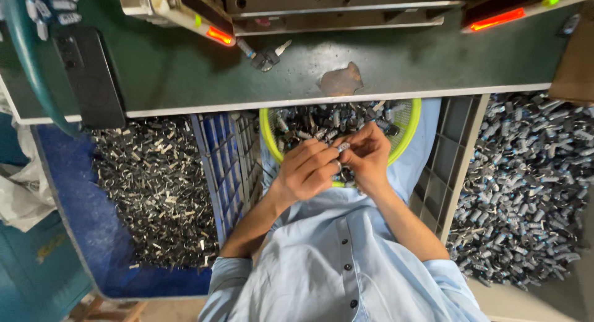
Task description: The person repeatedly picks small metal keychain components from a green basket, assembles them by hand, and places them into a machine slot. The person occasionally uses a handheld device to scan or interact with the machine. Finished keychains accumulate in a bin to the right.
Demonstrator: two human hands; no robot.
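Green workbench [185,74] with white edge, red indicator lights [220,36], blue crate [226,161], grey crate [451,155]

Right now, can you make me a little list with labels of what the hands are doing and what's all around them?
Left hand: fingers curled, meeting the right hand over the basket
Right hand: pinching a small metal part together with the left
Basket: yellow-green, round, on the lap, full of small metal parts
Left bin: blue, holds dark metal pieces
Right crate: grey, heaped with silvery parts
Table: green top, machine with red lights at the back
Phone: black, lying on the table
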